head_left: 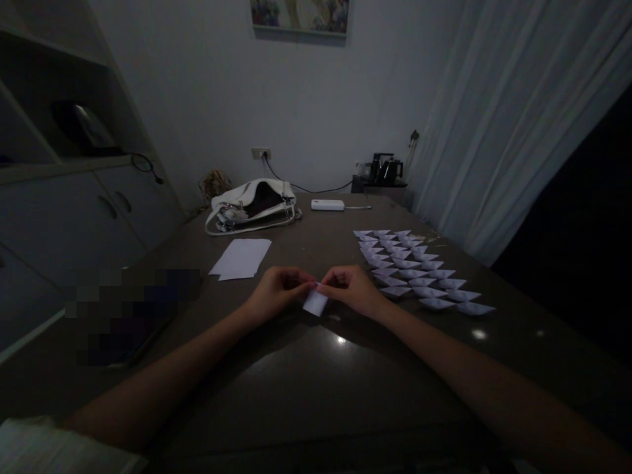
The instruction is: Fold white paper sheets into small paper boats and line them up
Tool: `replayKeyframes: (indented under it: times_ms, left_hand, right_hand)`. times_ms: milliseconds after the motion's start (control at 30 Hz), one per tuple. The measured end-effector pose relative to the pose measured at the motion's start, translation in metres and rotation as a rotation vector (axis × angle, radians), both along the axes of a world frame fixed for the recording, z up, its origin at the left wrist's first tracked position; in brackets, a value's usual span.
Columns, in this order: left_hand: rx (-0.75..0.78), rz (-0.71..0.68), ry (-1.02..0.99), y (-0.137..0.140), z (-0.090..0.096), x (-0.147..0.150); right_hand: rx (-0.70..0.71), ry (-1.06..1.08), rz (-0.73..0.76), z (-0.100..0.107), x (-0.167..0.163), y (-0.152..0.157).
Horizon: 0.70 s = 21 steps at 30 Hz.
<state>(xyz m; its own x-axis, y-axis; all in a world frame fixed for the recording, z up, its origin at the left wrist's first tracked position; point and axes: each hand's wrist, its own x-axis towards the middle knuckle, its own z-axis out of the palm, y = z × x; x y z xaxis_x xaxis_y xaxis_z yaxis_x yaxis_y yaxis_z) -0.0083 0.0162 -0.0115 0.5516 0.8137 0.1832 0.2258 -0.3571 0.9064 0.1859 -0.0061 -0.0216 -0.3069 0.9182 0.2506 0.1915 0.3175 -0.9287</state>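
Observation:
A small folded piece of white paper (315, 303) is held just above the table's middle. My left hand (279, 289) pinches its upper left edge between thumb and fingers. From the other side, my right hand (353, 288) pinches the upper right edge, and the two thumbs almost meet. To the right of my hands, several folded paper boats (409, 273) stand in rows on the dark table (306, 395). Left of my hands lies a stack of flat white paper sheets (241, 258).
A white handbag (251, 204) sits open at the table's back left. Behind my hands lies a white power bank (328, 205) with a short cable. A blurred-out object (138, 316) lies at left. Black kettles (388, 170) stand beyond the far edge, and a curtain (513, 112) hangs at right.

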Motion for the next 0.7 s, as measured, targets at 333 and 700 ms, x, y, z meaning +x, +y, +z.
replayKeyframes:
  times_ms: [333,700]
  left_hand:
    - [-0.052,0.139,-0.048,-0.0013,0.0048,0.0027]
    - [0.222,0.188,0.255,-0.0044,-0.0008,0.0037]
  right_hand:
    - [-0.053,0.018,-0.027,-0.0014,-0.0002,0.0027]
    - [0.097,-0.406,-0.113,-0.0002,-0.0001,-0.0027]
